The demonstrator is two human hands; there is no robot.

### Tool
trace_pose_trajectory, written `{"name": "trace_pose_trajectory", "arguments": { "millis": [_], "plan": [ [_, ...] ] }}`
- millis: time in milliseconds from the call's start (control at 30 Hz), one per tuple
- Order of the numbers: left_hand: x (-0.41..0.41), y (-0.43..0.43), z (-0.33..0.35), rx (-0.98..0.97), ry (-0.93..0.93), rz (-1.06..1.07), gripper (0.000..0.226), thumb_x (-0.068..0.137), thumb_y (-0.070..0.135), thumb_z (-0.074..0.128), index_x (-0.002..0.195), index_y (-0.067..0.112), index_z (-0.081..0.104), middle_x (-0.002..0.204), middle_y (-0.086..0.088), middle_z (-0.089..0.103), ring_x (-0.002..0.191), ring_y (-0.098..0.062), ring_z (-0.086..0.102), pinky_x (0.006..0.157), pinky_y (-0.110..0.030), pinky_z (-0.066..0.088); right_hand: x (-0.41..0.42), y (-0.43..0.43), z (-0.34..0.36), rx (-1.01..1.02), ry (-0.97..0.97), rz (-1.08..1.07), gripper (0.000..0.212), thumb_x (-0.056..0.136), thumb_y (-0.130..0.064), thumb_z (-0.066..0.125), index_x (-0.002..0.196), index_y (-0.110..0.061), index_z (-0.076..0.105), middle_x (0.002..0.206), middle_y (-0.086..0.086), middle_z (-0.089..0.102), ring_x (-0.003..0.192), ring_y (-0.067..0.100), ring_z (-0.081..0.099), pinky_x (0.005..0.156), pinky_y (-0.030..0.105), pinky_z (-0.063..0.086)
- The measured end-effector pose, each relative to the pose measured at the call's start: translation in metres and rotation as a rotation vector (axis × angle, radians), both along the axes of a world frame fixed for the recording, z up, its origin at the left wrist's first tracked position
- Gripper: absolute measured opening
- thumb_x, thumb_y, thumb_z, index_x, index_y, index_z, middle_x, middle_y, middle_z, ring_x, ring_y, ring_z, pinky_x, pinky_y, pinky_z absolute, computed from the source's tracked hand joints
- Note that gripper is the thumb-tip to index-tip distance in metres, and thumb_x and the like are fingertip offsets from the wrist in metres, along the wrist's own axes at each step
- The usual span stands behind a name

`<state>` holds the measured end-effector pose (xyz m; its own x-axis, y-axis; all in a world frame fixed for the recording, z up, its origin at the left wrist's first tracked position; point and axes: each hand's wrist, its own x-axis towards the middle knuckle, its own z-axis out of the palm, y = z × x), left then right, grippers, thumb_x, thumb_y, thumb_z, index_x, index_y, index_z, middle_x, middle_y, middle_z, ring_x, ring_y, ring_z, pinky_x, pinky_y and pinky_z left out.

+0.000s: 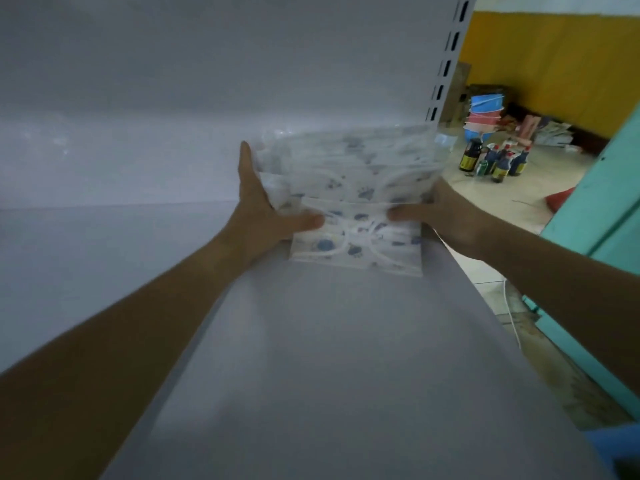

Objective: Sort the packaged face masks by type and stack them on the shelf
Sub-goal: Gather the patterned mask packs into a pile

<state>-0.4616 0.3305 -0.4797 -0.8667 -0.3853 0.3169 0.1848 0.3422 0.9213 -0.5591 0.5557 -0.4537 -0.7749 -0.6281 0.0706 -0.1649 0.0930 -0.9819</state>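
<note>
Since the shelf (pixel 346 358) ends just right of the bundle, we judge its open right edge to be the largest risk: one outward nudge could send the packaged face masks (pixel 353 188) off to the floor. They sit at the shelf's back right corner, the nearest pack apparently flat on the board and the rest tilted up. The packs look slick and are fanned rather than squared, so they may slide over one another when we let go. Our left hand (pixel 263 216) grips the bundle's left side, thumb on top and one finger straight along the edge. Our right hand (pixel 450 216) grips the right side, thumb on top, fingers hidden. We count one shelf, one slotted upright (pixel 450 53) at its right rear with five slots showing, at least three packs, though blur prevents certainty, two hands, and roughly five dark bottles (pixel 498 161) beyond the shelf's right end.
</note>
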Motion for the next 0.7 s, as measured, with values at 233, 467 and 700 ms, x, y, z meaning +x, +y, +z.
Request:
{"name": "trace_pose_trajectory", "arguments": {
  "millis": [233, 467, 700],
  "plan": [
    [0.042, 0.027, 0.013, -0.884, 0.259, 0.425, 0.117, 0.06, 0.05, 0.074, 0.148, 0.014, 0.006, 0.153, -0.025, 0.011, 0.142, -0.033, 0.007, 0.112, -0.05, 0.005, 0.019, 0.008, -0.008, 0.021, 0.407, -0.29, 0.132, 0.059, -0.037, 0.082, 0.148, -0.018, -0.014, 0.153, -0.006, 0.01, 0.138, 0.008, 0.017, 0.111, 0.028, 0.022],
    [0.019, 0.036, 0.01, -1.354, 0.257, 0.489, 0.072, 0.077, 0.054, 0.052, 0.134, 0.01, 0.046, 0.14, -0.018, 0.046, 0.133, -0.041, 0.036, 0.106, -0.063, 0.018, 0.015, 0.003, 0.007, 0.322, 1.165, -0.201, 0.076, 0.075, -0.046, 0.056, 0.138, -0.007, 0.04, 0.148, 0.016, 0.031, 0.138, 0.027, 0.021, 0.111, 0.032, 0.017],
    [0.013, 0.029, 0.018, -1.433, 0.23, 0.517, 0.078, 0.077, 0.065, 0.047, 0.128, 0.007, 0.052, 0.125, -0.013, 0.059, 0.125, -0.034, 0.049, 0.098, -0.069, 0.028, 0.024, -0.008, 0.021, 0.266, 0.873, -0.295, 0.062, 0.089, -0.049, 0.042, 0.14, -0.013, 0.039, 0.146, 0.006, 0.035, 0.133, 0.012, 0.032, 0.109, 0.034, 0.03]
  ]
}}
